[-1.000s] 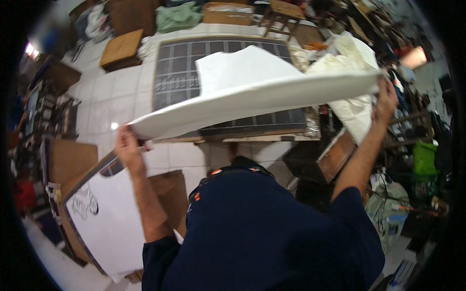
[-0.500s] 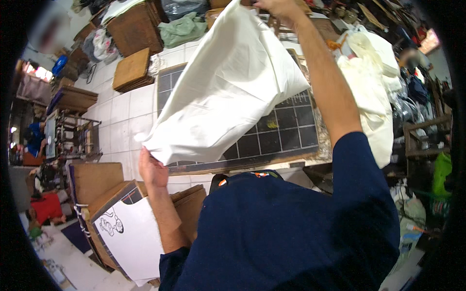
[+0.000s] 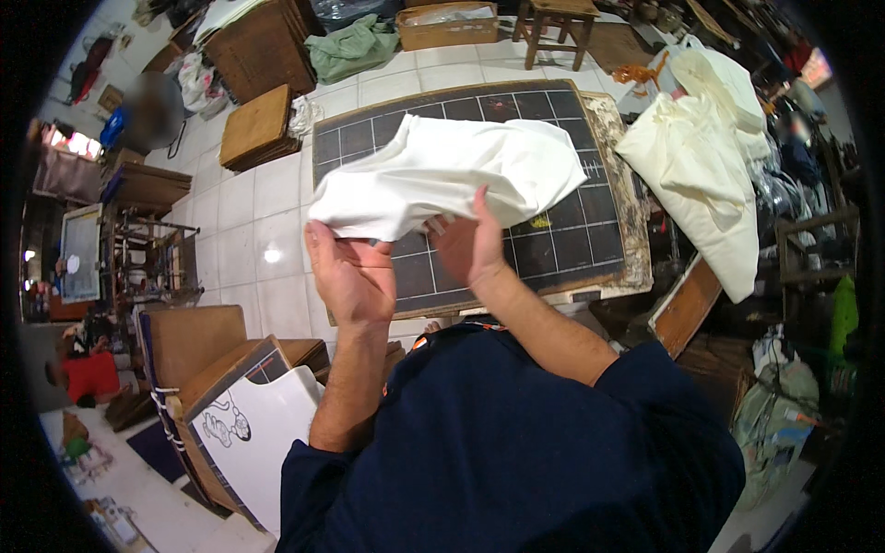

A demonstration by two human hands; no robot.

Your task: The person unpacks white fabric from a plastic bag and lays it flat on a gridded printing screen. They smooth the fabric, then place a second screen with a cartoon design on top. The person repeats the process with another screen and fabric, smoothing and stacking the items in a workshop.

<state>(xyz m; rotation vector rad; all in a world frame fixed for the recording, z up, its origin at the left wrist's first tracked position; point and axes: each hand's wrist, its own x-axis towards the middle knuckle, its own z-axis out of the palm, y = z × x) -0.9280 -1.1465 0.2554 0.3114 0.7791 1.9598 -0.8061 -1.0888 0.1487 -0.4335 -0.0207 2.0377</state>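
Observation:
A white cloth [image 3: 461,161] lies bunched and loosely folded over the dark gridded board [image 3: 406,281], its near edge lifted. My left hand [image 3: 355,281] grips the cloth's near left corner, thumb on top and fingers partly under the fabric. Beside it, my right hand [image 3: 472,244] reaches beneath the near edge, thumb raised and fingers stretched out. The cloth hides the tips of some right-hand fingers.
Cream fabric [image 3: 696,166] is heaped right of the board. A stack of brown boards [image 3: 253,129] sits on the tiled floor at far left. Near left, a white printed panel [image 3: 263,419] leans on more boards. A wooden stool [image 3: 558,28] and a cardboard box [image 3: 447,28] stand behind.
My right hand has come down from the far side to the near edge, beside my left. The raised, stretched cloth has dropped onto the board. My left hand has moved slightly right and away from me.

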